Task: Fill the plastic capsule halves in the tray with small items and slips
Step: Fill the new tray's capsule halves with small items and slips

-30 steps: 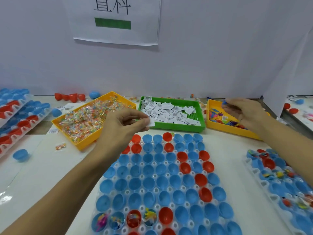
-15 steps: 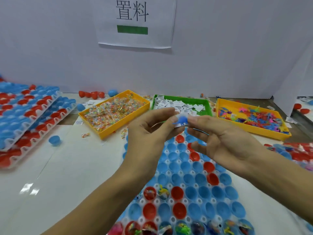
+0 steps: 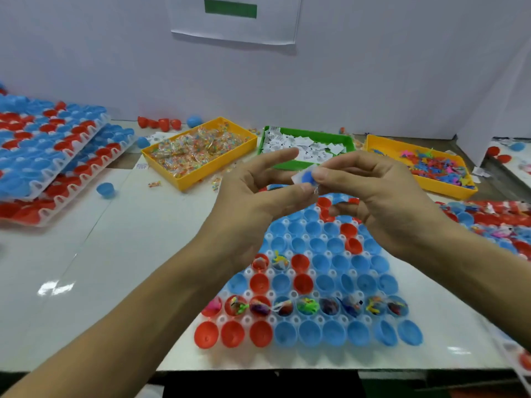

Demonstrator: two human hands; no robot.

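Dozens of blue and red plastic capsule halves sit in the clear moulded plastic tray (image 3: 333,285) at lower centre of the frame on the white table (image 3: 100,254), one near row already holding small toys. Above the tray, the left hand (image 3: 253,193) and right hand (image 3: 382,193) meet, both pinching a small blue plastic piece (image 3: 307,177) with a white paper slip (image 3: 297,177).
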